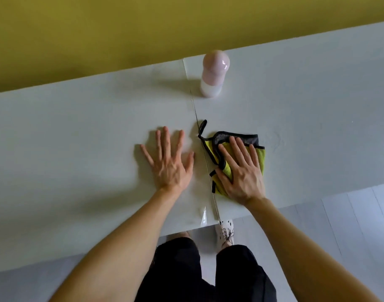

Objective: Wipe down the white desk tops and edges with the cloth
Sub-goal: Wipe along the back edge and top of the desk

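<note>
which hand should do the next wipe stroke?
Right. The right hand already lies flat on the yellow-green cloth, just right of the desk seam. The left hand rests bare on the desk, apart from the cloth.

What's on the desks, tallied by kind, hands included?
Yellow-green microfibre cloth with black trim: 1
Pink-and-white plastic bottle: 1
Bare hands flat on the white desks: 2 (left hand, right hand, which presses the cloth)
Total: 4

The desk [77, 131] looks like smooth, matt white laminate, with a glossy film strip at its near edge. The cloth [227, 168] is fuzzy yellow-green microfibre, grey-backed, with dark stitched trim. The bottle [213, 75] near the far edge is glossy pink plastic.
</note>
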`<state>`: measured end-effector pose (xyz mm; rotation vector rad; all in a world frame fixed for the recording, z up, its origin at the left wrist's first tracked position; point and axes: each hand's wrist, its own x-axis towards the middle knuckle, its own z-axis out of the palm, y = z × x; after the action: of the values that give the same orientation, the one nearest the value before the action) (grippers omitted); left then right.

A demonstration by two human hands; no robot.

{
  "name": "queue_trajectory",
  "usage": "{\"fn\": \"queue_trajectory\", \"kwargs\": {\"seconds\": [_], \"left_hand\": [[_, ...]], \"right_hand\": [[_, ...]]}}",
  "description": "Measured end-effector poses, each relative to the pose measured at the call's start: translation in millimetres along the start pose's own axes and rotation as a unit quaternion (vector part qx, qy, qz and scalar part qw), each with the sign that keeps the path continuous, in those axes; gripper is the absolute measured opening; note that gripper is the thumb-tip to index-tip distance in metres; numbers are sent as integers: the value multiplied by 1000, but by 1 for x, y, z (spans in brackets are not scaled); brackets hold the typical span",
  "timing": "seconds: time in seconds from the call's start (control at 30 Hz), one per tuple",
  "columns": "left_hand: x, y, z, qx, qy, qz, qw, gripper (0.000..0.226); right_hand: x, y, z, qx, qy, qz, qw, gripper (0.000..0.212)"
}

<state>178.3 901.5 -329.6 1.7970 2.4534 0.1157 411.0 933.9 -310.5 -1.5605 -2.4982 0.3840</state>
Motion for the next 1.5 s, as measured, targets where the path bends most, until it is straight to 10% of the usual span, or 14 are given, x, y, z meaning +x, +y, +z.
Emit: {"fn": "queue_trajectory", "kwargs": {"seconds": [1.1,1.5], "left_hand": [[14,-31,4,-19,42,-24,999,74],[16,-50,5,27,-28,32,999,97]], "right_hand": [[3,-4,7,96,50,22,994,57],[59,-133,0,244,44,111,962,67]]}}
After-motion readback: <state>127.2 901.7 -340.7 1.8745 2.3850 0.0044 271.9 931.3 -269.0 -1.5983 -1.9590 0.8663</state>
